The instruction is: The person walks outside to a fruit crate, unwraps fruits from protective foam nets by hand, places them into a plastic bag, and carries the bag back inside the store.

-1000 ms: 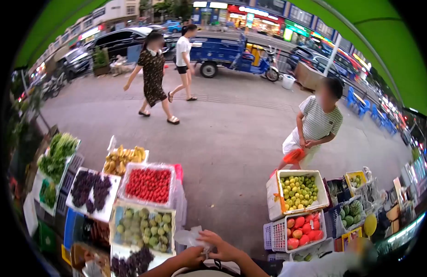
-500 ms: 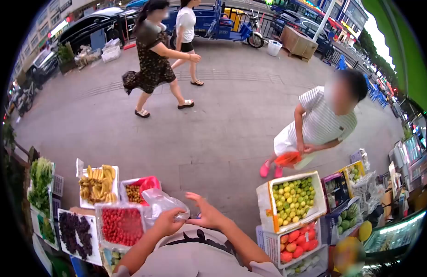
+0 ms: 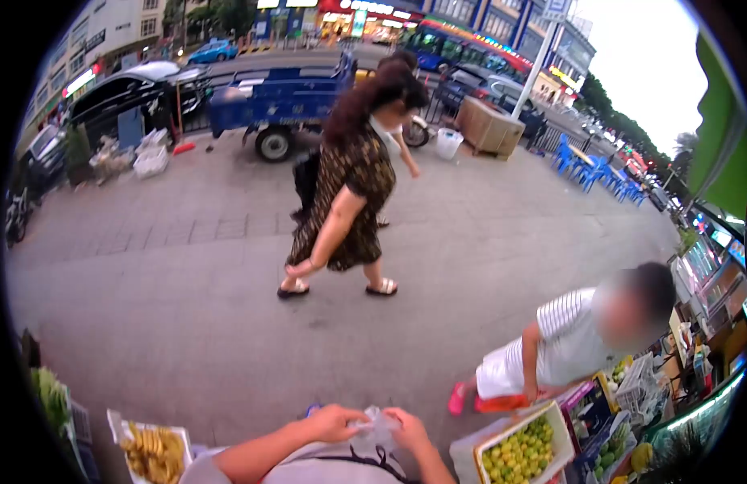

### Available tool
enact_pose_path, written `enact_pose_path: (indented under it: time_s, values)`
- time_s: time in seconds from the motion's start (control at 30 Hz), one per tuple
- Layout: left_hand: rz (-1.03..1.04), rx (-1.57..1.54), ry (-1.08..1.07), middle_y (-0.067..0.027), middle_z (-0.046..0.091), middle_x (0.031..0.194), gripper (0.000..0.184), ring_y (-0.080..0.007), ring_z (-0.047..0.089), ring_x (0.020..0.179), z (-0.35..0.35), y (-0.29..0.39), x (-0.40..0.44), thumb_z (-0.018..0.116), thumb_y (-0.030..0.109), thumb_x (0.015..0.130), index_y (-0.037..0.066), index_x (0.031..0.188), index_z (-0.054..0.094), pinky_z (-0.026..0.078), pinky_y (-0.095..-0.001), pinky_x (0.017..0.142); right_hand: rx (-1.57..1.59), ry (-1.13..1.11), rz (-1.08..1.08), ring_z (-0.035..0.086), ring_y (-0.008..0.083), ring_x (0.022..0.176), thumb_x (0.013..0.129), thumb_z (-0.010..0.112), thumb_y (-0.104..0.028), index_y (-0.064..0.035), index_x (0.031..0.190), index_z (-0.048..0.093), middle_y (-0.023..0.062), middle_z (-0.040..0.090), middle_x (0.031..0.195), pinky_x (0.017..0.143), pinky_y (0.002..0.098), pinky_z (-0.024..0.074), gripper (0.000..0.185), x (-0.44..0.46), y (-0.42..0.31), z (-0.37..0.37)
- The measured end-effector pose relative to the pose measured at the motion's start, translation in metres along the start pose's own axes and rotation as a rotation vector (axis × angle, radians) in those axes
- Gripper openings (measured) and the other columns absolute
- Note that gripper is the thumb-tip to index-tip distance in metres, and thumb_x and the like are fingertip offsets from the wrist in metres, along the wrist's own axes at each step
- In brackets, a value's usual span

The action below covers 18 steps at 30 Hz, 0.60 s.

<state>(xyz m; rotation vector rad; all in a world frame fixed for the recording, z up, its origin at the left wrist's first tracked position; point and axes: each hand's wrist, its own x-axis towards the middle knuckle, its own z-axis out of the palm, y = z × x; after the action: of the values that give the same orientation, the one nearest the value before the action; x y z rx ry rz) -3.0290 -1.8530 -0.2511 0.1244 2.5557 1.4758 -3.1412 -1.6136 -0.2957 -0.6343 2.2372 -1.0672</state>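
A thin clear plastic bag [image 3: 376, 434] hangs between my two hands, close in front of my body. My left hand [image 3: 339, 423] is closed on the bag's left side. On its other side, the fingers of my right hand [image 3: 409, 431] pinch the plastic. Nearest to my right hand is a white foam box of yellow-green citrus fruit [image 3: 518, 453]. Bananas [image 3: 154, 452] lie in a white tray to the left of my left arm.
A person in a striped shirt [image 3: 567, 335] stands beside the citrus box. Another person in a patterned dress [image 3: 349, 194] walks across the pavement. Behind stand a blue cargo tricycle [image 3: 284, 105], a wooden crate [image 3: 488, 127] and a white bucket [image 3: 448, 143].
My view has tilted up, so the red fruit trays drop out of sight. Both hands now grip the bag, the right having been open before. The walker moved right; the striped-shirt person bends lower.
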Motion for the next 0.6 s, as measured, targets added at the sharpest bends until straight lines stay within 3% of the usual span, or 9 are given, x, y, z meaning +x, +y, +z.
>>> enact_pose_path:
  time_s: [0.07,0.17,0.3,0.33,0.4,0.47,0.5,0.53,0.6]
  values:
    - [0.001,-0.011,-0.036,-0.0106,0.076,0.099,0.028,-0.0310,0.070,0.078,-0.040,-0.005,0.036,0.069,0.024,0.090,0.023,0.118,0.076,0.056,-0.0393,0.074,0.051,0.149,-0.008,0.069,0.0303,0.108,0.083,0.060,0.000,-0.0079,0.120,0.068,0.0163,0.070,0.115,0.091,0.0357,0.0538,0.039,0.034,0.022,-0.007]
    - [0.007,0.060,-0.142,-0.0114,0.076,0.095,0.028,-0.0310,0.070,0.076,-0.072,-0.037,0.091,0.070,0.027,0.091,0.023,0.118,0.075,0.056,-0.0385,0.072,-0.032,0.362,-0.015,0.067,0.0293,0.110,0.077,0.057,0.004,-0.0059,0.118,0.068,0.0154,0.068,0.116,0.094,0.0358,0.0524,0.044,0.074,0.047,-0.008]
    - [-0.096,0.103,-0.183,-0.0135,0.075,0.090,0.031,-0.0280,0.071,0.076,-0.124,-0.079,0.168,0.074,0.033,0.089,0.021,0.118,0.074,0.056,-0.0369,0.072,0.087,0.419,-0.004,0.066,0.0308,0.108,0.082,0.060,-0.005,-0.0021,0.113,0.069,0.0162,0.068,0.116,0.094,0.0358,0.0514,0.033,0.143,0.087,0.009]
    - [-0.079,0.114,-0.234,-0.0135,0.075,0.090,0.031,-0.0280,0.071,0.076,-0.137,-0.085,0.191,0.074,0.033,0.089,0.021,0.118,0.074,0.056,-0.0369,0.072,0.211,0.391,-0.052,0.066,0.0267,0.106,0.083,0.060,-0.005,-0.0012,0.110,0.070,0.0137,0.069,0.117,0.093,0.0351,0.0518,0.029,0.166,0.091,0.001]
    - [-0.190,0.085,-0.084,-0.0165,0.074,0.087,0.038,-0.0357,0.072,0.080,-0.171,-0.092,0.239,0.077,0.043,0.086,0.016,0.112,0.073,0.057,-0.0445,0.074,0.343,0.402,-0.089,0.067,0.0227,0.103,0.083,0.060,-0.004,-0.0004,0.107,0.070,0.0113,0.070,0.118,0.092,0.0343,0.0523,0.026,0.221,0.097,-0.028]
    - [-0.267,0.158,-0.119,-0.0178,0.074,0.087,0.044,-0.0358,0.072,0.081,-0.190,-0.083,0.295,0.079,0.047,0.083,0.013,0.110,0.073,0.056,-0.0445,0.074,0.506,0.194,0.182,0.067,0.0167,0.092,0.082,0.062,-0.002,-0.0029,0.103,0.073,0.0058,0.073,0.112,0.090,0.0317,0.0524,0.024,0.271,0.108,-0.067]
    - [-0.350,0.225,-0.109,-0.0190,0.073,0.086,0.051,-0.0359,0.072,0.081,-0.204,-0.081,0.321,0.081,0.051,0.080,0.009,0.107,0.073,0.056,-0.0445,0.075,0.582,0.162,0.142,0.066,0.0155,0.088,0.085,0.064,-0.005,-0.0033,0.105,0.073,0.0036,0.073,0.106,0.087,0.0314,0.0526,0.022,0.304,0.109,-0.086]
    - [-0.343,0.229,-0.160,-0.0190,0.073,0.086,0.051,-0.0359,0.072,0.081,-0.219,-0.092,0.326,0.081,0.051,0.080,0.009,0.107,0.073,0.056,-0.0445,0.075,0.658,0.134,0.107,0.066,0.0143,0.083,0.087,0.066,-0.007,-0.0037,0.107,0.073,0.0014,0.073,0.100,0.085,0.0311,0.0529,0.021,0.331,0.096,-0.082]
    - [-0.243,0.459,0.022,-0.0209,0.072,0.084,0.050,-0.0382,0.071,0.080,-0.232,-0.114,0.377,0.081,0.046,0.079,0.004,0.102,0.071,0.055,-0.0460,0.072,1.096,0.168,0.131,0.063,0.0130,0.089,0.091,0.070,-0.014,-0.0026,0.112,0.070,0.0009,0.070,0.100,0.084,0.0302,0.0514,0.024,0.406,0.113,-0.092]
